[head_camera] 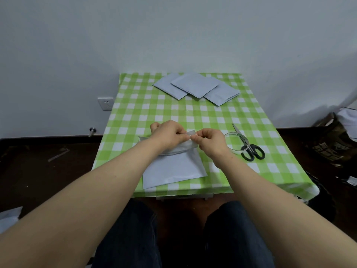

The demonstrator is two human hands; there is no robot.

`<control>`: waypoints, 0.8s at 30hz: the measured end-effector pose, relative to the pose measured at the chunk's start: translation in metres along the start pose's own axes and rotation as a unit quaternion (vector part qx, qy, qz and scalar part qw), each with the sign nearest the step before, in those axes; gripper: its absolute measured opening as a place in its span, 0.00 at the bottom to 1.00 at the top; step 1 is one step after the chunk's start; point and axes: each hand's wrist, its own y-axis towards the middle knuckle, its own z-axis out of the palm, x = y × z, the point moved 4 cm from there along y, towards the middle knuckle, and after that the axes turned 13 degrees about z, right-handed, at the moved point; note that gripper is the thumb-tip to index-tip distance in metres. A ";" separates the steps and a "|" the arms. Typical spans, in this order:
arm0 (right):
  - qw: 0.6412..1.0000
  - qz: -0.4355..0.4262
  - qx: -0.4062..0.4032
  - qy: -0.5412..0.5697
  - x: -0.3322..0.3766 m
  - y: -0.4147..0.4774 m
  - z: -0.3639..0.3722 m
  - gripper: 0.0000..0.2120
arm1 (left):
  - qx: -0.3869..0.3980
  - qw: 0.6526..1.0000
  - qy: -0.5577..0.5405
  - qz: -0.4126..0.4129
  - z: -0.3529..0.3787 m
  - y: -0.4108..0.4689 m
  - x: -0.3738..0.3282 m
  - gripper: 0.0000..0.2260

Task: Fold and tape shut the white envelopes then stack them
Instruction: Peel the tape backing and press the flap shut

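- dark trousers (125, 238) fill the bottom edge, knees just short of the desk (270, 171), which is covered by a green and white checked cloth.
- a white envelope (173, 169) lies flat near the desk's front edge, with its far end lifted and curled up under the hands.
- the left hand (168, 135) and right hand (210, 141) meet just above that raised end. the fingers of both are curled and pinch a small clear strip of tape (190, 133) between them.
- just right of the right hand a clear tape roll (228, 134) lies on the cloth, with black-handled scissors (251, 149) overlapping it.
- at the far end, three more white envelopes form an overlapping pile (195, 87), well apart from the near one.
- a wall socket (105, 103) sits left of the desk.
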 end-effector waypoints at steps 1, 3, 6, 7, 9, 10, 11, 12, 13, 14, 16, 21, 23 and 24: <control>1.000 0.008 0.001 0.010 0.000 -0.001 0.001 0.05 | 0.005 1.000 0.007 0.001 0.000 0.000 0.001 0.11; 0.999 0.029 0.012 0.023 0.000 -0.003 0.002 0.06 | 0.009 1.000 0.014 0.000 0.000 -0.001 0.002 0.15; 0.995 0.072 0.046 0.059 -0.001 -0.008 0.002 0.09 | 0.014 1.000 0.023 -0.003 0.002 0.000 0.003 0.13; 0.992 0.085 0.055 0.071 -0.002 -0.008 0.002 0.09 | 0.016 1.000 0.023 -0.004 0.003 0.000 0.003 0.11; 0.989 0.101 0.069 0.087 -0.003 -0.009 0.000 0.09 | 0.016 1.000 0.015 -0.004 0.003 0.000 0.003 0.08; 0.988 0.103 0.073 0.089 -0.004 -0.010 -0.001 0.08 | 0.015 1.000 0.013 -0.002 0.004 0.000 0.003 0.08; 0.988 0.100 0.075 0.088 -0.005 -0.009 -0.002 0.07 | 0.016 1.000 0.013 0.001 0.004 0.000 0.002 0.08; 0.989 0.094 0.075 0.082 -0.005 -0.010 -0.002 0.06 | 0.013 1.000 0.014 0.006 0.004 0.000 0.000 0.09; 0.991 0.086 0.071 0.074 -0.005 -0.011 -0.002 0.06 | 0.009 1.000 0.012 0.008 0.004 0.000 -0.001 0.10; 0.992 0.082 0.062 0.071 -0.005 -0.011 -0.001 0.06 | 0.005 1.000 0.009 0.008 0.003 0.000 -0.002 0.11; 0.991 0.088 0.047 0.084 -0.006 -0.010 -0.001 0.07 | 0.000 1.000 0.000 0.007 0.003 -0.001 -0.002 0.11; 0.979 0.130 0.067 0.140 -0.008 -0.011 0.002 0.10 | 0.009 1.000 -0.011 -0.001 0.001 0.001 -0.004 0.11; 0.981 0.125 0.071 0.131 -0.010 -0.013 0.002 0.11 | 0.008 1.000 -0.004 -0.009 0.000 0.000 -0.004 0.10; 0.982 0.118 0.071 0.133 -0.011 -0.013 0.001 0.06 | 0.012 1.000 -0.001 -0.014 -0.001 0.000 -0.003 0.10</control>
